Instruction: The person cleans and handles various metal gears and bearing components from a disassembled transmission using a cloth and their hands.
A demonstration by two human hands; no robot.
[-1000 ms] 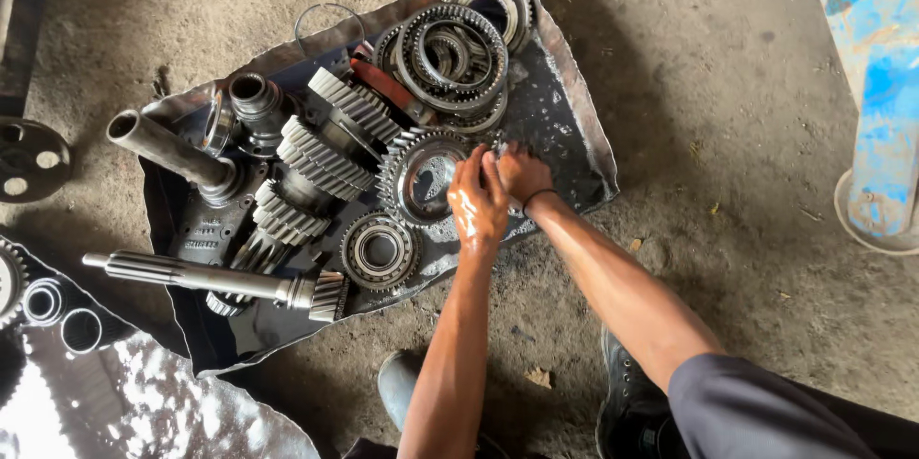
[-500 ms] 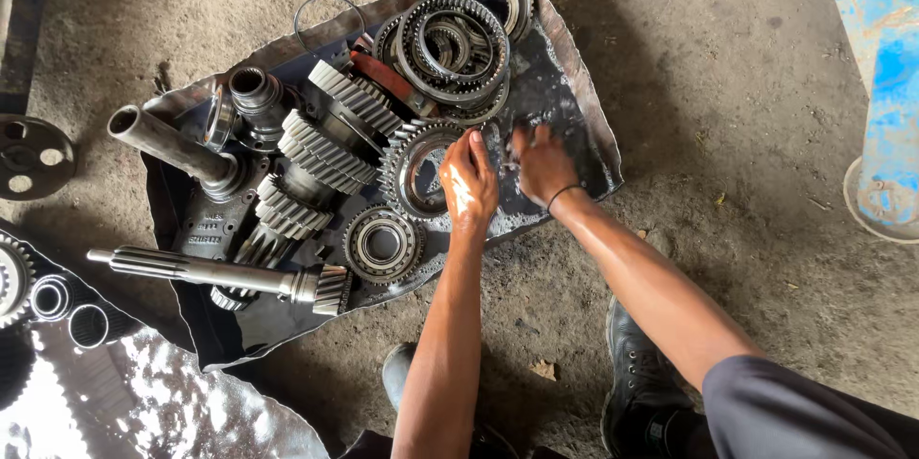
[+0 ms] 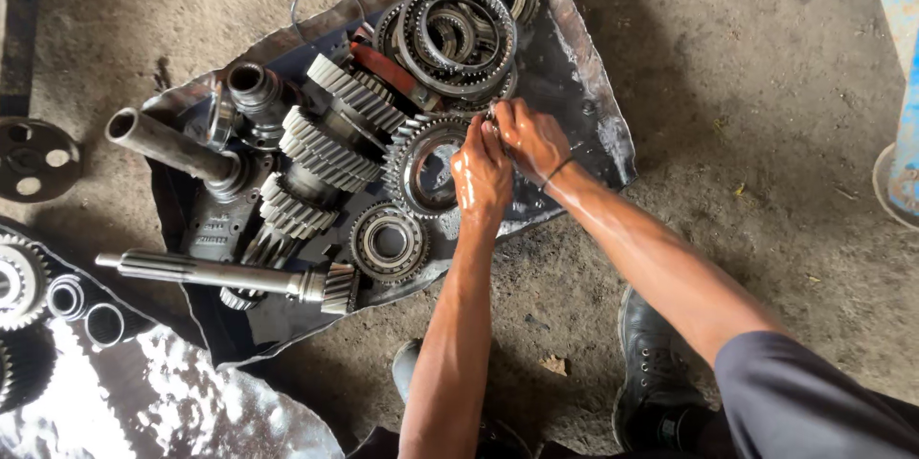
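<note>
While both oily hands meet over the metal sheet (image 3: 593,86), the left hand (image 3: 481,177) and right hand (image 3: 531,138) pinch a small part (image 3: 493,122) beside the large gear ring (image 3: 421,167); the part is mostly hidden.

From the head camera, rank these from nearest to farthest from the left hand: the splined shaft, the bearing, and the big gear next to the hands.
From the left hand:
1. Big gear, touching its left side.
2. Bearing, lower left.
3. Splined shaft, far left, lying flat.
</note>
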